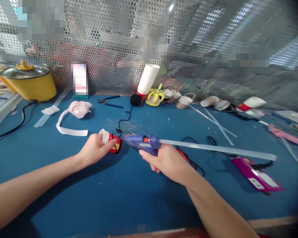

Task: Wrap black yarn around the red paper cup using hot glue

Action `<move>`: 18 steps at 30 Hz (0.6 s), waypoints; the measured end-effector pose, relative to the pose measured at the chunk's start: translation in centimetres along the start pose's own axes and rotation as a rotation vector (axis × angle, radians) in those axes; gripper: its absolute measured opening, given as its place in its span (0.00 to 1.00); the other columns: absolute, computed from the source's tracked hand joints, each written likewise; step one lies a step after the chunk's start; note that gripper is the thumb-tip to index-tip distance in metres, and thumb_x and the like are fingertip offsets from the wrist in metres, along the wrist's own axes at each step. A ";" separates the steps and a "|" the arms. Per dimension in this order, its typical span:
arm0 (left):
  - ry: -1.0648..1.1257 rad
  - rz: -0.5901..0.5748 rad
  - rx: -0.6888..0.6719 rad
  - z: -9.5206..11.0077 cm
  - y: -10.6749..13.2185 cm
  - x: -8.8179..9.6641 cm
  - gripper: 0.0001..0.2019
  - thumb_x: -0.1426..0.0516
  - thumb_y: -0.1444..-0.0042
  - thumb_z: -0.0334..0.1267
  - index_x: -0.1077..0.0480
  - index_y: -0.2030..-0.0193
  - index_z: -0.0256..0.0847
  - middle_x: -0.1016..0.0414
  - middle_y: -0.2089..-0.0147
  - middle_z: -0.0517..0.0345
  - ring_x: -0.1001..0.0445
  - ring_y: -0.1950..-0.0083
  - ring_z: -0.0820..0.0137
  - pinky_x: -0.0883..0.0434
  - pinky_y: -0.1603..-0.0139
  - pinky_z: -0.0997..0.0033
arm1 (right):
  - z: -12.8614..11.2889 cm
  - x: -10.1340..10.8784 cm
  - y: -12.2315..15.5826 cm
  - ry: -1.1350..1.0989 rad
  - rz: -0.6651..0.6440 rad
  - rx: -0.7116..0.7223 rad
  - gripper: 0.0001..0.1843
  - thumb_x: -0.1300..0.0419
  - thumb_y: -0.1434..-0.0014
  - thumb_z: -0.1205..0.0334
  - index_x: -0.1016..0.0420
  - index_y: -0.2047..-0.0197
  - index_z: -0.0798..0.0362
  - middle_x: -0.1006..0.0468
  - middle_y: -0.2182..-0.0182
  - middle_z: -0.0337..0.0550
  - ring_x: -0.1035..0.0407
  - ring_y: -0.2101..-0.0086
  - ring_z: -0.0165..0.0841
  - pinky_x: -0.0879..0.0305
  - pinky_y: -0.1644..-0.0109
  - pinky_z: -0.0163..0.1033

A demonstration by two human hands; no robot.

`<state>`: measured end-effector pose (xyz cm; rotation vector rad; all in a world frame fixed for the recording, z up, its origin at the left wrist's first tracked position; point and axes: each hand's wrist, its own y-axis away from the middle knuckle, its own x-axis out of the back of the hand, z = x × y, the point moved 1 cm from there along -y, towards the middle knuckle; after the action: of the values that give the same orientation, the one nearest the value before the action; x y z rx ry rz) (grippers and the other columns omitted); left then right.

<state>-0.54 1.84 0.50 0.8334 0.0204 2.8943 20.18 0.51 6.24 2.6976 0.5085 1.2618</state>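
My left hand [94, 148] is closed around a small red paper cup [112, 138] with a white rim, tilted on its side just above the table. Black yarn [119, 129] is wrapped near the cup's base and trails back to a black yarn ball [135, 99]. In my right hand [164, 162] is a blue hot glue gun [141, 141], with the fingers wrapped round its handle. Its nozzle points left and meets or nearly touches the cup's base. A long clear glue stick [218, 148] sticks out of the gun's back to the right.
A yellow electric pot [32, 82], a phone [79, 79], pliers [111, 101] and a stack of white cups [149, 78] line the back by a perforated metal screen [109, 66]. A white strip [72, 132] lies left; a purple package [257, 175] and loose glue sticks [217, 123] lie right.
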 end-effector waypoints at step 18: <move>0.059 0.036 0.012 -0.3 -0.3 0.0 0.19 0.48 0.52 0.53 0.40 0.81 0.38 0.47 0.83 0.66 0.51 0.80 0.78 0.51 0.81 0.75 | -0.4 -0.2 0.5 0.046 0.062 0.020 0.08 0.46 0.48 0.59 0.30 0.73 0.54 0.35 0.91 0.32 0.38 0.88 0.26 0.42 0.83 0.30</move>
<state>-0.65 2.10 0.19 0.7579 0.0281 2.9546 19.91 0.00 6.43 2.7261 0.4483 1.3448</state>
